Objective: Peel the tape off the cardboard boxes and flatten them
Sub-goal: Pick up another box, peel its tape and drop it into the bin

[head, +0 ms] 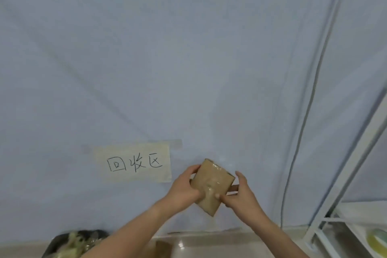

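Note:
I hold a small brown cardboard box (211, 184) up in front of a pale blue cloth wall. Shiny clear tape covers its front face. My left hand (185, 186) grips the box's left side, thumb on the front. My right hand (238, 192) grips the right side, its thumb pressing the lower front near the tape. The box is tilted, its top leaning left.
A paper label (134, 162) with handwritten characters is taped to the cloth wall to the left. Below left sits a black bin (69, 243) holding crumpled tape. A white shelf frame (345, 205) stands at the right. A piece of cardboard (163, 249) lies on the floor below.

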`<state>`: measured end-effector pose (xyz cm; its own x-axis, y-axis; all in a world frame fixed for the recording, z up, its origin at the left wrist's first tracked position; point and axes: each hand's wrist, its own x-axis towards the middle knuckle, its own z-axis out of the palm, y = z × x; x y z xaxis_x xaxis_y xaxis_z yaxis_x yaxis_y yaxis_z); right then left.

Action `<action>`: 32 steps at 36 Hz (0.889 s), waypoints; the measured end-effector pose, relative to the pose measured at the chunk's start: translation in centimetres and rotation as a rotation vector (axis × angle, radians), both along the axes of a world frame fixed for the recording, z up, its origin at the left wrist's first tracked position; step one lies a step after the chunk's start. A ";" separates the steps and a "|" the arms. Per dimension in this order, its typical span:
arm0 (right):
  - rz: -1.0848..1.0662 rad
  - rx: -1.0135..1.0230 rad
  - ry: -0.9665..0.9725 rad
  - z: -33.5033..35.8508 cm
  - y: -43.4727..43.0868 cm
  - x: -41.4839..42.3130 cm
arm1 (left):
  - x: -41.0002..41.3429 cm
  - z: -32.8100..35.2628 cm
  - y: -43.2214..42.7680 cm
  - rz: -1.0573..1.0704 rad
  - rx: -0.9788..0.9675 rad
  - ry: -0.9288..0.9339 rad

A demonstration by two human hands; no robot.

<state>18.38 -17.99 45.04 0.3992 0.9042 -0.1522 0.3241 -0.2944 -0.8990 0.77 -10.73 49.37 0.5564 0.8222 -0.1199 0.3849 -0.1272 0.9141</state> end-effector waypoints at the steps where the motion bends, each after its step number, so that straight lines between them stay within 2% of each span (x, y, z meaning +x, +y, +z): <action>1: 0.012 0.051 -0.009 2.0 -0.1 -0.8 | -0.7 1.9 -0.5 -0.002 0.057 -0.028; 5: 0.058 0.244 -0.071 9.9 -0.8 -4.2 | -3.5 8.7 -2.5 0.029 0.304 -0.049; 10: 0.095 0.383 -0.068 17.5 -2.0 -8.1 | -7.5 15.0 -4.5 0.081 0.692 0.137; 14: 0.138 0.451 -0.070 21.7 -2.8 -11.0 | -10.3 18.4 -5.5 0.175 0.892 0.155; 18: 0.171 0.502 -0.071 24.7 -3.4 -13.4 | -12.7 20.8 -6.0 0.258 0.982 0.145; 24: 0.187 0.538 -0.175 26.2 -4.2 -15.3 | -15.3 22.1 -6.9 0.328 0.961 0.134; 29: 0.075 0.640 -0.589 26.5 -4.8 -16.8 | -16.5 21.6 -7.1 0.357 1.030 0.148; 32: 0.128 0.721 -0.669 26.9 -5.1 -17.8 | -16.6 21.3 -7.1 0.382 1.085 0.175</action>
<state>0.61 -23.08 71.96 0.0951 0.7339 0.6725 0.8214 0.3238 -0.4695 -15.82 -17.84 70.71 0.2954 0.6506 0.6996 0.6774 -0.6590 0.3269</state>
